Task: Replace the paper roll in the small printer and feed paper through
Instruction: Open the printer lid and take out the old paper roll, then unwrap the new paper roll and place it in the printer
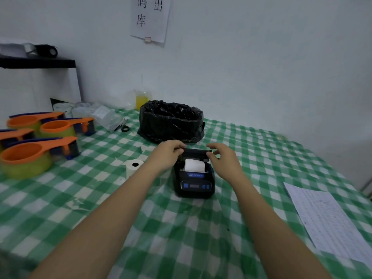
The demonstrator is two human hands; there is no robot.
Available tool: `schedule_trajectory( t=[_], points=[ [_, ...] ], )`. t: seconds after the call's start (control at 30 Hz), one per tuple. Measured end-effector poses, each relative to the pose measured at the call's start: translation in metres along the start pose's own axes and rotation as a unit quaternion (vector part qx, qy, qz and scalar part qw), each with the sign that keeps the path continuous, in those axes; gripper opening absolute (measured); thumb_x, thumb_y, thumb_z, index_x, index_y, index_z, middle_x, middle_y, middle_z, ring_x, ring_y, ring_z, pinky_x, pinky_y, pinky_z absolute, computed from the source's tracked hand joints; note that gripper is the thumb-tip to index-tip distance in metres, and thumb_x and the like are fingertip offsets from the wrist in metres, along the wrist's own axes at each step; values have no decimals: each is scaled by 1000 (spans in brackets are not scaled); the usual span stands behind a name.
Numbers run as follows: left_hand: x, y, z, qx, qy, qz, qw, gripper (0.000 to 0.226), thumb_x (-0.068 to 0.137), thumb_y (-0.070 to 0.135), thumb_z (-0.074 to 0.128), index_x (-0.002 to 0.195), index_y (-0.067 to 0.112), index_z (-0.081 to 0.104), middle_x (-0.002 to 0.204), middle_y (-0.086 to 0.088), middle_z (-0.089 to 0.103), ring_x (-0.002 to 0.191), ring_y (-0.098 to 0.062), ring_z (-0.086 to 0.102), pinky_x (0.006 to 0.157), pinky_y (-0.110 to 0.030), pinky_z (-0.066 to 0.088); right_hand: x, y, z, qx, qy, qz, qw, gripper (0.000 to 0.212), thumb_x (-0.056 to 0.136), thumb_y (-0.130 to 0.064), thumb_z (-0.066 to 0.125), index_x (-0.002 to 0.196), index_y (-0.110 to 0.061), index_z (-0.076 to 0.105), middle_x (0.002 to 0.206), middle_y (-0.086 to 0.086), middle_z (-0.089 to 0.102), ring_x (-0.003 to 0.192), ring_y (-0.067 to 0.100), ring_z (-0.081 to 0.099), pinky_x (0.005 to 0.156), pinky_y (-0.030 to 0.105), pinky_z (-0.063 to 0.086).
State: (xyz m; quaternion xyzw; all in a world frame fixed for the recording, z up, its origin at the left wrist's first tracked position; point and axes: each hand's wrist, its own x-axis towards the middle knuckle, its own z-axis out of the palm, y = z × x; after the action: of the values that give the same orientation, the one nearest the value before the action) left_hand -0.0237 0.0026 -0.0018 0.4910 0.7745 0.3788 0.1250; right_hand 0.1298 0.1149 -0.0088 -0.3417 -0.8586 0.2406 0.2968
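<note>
A small black printer (194, 185) with blue buttons sits in the middle of the green checked table. Its lid (195, 153) stands raised at the back, and a white paper roll (194, 165) lies in the open compartment with a strip hanging toward the front. My left hand (170, 152) grips the lid's left end. My right hand (222, 158) holds the lid's right end with the fingers curled over it. A second white paper roll (133, 168) stands upright on the cloth, left of the printer beside my left forearm.
A bin lined with a black bag (171, 121) stands just behind the printer. Several orange-and-green tape dispensers (34, 150) crowd the left side. A printed sheet (326, 222) lies at the right edge. A cup of yellow drink (142, 100) and scissors (124, 126) are at the back.
</note>
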Motion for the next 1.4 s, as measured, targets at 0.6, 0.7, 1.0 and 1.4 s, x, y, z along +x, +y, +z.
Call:
schedule_trajectory(
  t=[0.6, 0.7, 1.0, 1.4],
  points=[
    [1, 10, -24, -142, 32, 45, 988, 29, 93, 32, 51, 110, 15, 67, 107, -1, 68, 100, -16, 60, 87, -30, 45, 6, -47, -27, 173, -10, 15, 985, 4, 87, -16, 63, 86, -15, 66, 75, -1, 64, 66, 9, 57, 63, 18, 47],
    [2, 19, -36, -199, 42, 70, 977, 8, 85, 25, 65, 88, 18, 68, 87, 3, 68, 85, -15, 62, 82, -31, 48, 21, -62, -32, 214, 7, -13, 977, 5, 87, -13, 62, 84, -15, 65, 73, -2, 63, 65, 9, 58, 62, 16, 48],
    [79, 36, -89, -102, 224, 74, 966, 20, 84, 25, 66, 97, 10, 69, 91, 1, 62, 79, -14, 52, 71, -21, 37, 89, -82, -22, 234, 88, -11, 968, 17, 91, -27, 52, 100, -23, 66, 100, 4, 68, 93, 24, 65, 87, 38, 53],
    [168, 4, -75, 84, 143, 19, 986, 31, 88, 24, 58, 116, 14, 66, 123, -8, 63, 112, -26, 59, 94, -37, 47, 149, -62, 13, 168, 37, 14, 985, 19, 88, -13, 51, 96, -15, 69, 83, 4, 65, 77, 20, 60, 69, 29, 48]
  ],
)
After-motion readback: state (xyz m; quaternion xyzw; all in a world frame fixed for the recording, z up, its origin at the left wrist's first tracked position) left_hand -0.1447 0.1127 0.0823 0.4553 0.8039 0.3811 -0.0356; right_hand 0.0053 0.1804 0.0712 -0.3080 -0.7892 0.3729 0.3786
